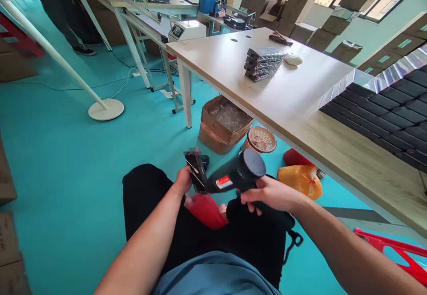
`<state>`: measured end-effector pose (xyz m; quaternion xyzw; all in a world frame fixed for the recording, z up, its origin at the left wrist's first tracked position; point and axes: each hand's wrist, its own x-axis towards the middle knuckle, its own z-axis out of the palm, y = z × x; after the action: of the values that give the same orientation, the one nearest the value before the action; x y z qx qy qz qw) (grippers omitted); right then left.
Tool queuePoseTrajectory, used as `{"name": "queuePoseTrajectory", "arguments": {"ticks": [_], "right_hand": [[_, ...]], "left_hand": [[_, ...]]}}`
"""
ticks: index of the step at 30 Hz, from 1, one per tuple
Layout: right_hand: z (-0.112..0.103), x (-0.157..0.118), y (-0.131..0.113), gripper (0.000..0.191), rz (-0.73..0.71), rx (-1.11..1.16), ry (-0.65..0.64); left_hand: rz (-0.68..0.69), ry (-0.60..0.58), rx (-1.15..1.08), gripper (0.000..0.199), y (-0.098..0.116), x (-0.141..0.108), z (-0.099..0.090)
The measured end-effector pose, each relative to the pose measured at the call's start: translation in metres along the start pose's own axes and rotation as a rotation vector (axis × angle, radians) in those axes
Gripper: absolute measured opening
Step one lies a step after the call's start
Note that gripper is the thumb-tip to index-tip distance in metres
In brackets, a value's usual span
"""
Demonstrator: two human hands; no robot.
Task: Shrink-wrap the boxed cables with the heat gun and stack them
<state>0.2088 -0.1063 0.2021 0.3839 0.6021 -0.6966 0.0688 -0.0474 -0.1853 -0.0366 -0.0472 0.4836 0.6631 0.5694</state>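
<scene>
My left hand (183,180) is closed on a slim black box (195,169) with pale printing, held upright above the floor in front of my knees. Fingers of my right hand (267,193) wrap the handle of a black hair dryer (230,175) with a red and white label. The dryer's nozzle points left at the lower part of the box, close to it; whether they touch I cannot tell. Below both hands, a red stool (205,210) shows between my legs.
A long table (213,55) on my right bears a stack of wrapped black boxes (263,63) and rows of black boxes (387,104). Beneath it stand a carton of clear plastic (216,130), a round basket (262,139) and an orange bag (300,180). A fan stand (106,109) is at left.
</scene>
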Motion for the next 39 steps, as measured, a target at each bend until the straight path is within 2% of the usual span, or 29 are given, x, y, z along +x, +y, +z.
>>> {"name": "queuePoseTrajectory", "arguments": {"ticks": [3, 7, 10, 13, 17, 21, 27, 32, 36, 37, 39], "right_hand": [[0.010, -0.017, 0.026, 0.012, 0.053, 0.005, -0.024], [0.015, -0.034, 0.064, 0.029, 0.009, 0.281, 0.093], [0.016, -0.041, 0.093, 0.043, -0.039, 0.592, 0.178], [0.016, -0.043, 0.117, 0.042, -0.065, 0.860, 0.230], [0.013, -0.032, 0.134, 0.034, -0.001, 1.066, 0.303], [0.011, -0.013, 0.129, 0.031, -0.006, 1.201, 0.324], [0.003, 0.012, 0.110, 0.030, -0.049, 1.243, 0.179], [-0.004, 0.025, 0.096, 0.030, -0.103, 1.203, 0.193], [0.005, 0.022, 0.075, 0.030, -0.130, 1.025, 0.251], [0.009, 0.018, 0.068, 0.030, -0.136, 0.932, 0.230], [0.017, 0.009, 0.055, 0.029, -0.128, 0.678, 0.106]], "left_hand": [[0.010, 0.050, 0.013, 0.016, 0.005, -0.002, 0.002], [-0.037, 0.024, -0.068, 0.011, 0.012, -0.010, 0.008], [-0.061, -0.135, -0.189, 0.036, 0.019, -0.022, 0.011], [-0.121, -0.313, -0.311, 0.064, 0.026, -0.033, 0.011], [-0.153, -0.471, -0.378, 0.067, 0.029, -0.042, 0.011], [-0.163, -0.539, -0.298, 0.067, 0.025, -0.044, 0.012], [-0.276, -0.447, -0.159, 0.057, 0.018, -0.042, 0.010], [-0.289, -0.443, -0.152, 0.052, 0.016, -0.042, 0.012], [-0.322, -0.434, -0.142, 0.051, 0.015, -0.040, 0.012], [-0.332, -0.410, -0.132, 0.050, 0.015, -0.038, 0.012], [-0.296, -0.344, -0.126, 0.048, 0.015, -0.035, 0.012]]}}
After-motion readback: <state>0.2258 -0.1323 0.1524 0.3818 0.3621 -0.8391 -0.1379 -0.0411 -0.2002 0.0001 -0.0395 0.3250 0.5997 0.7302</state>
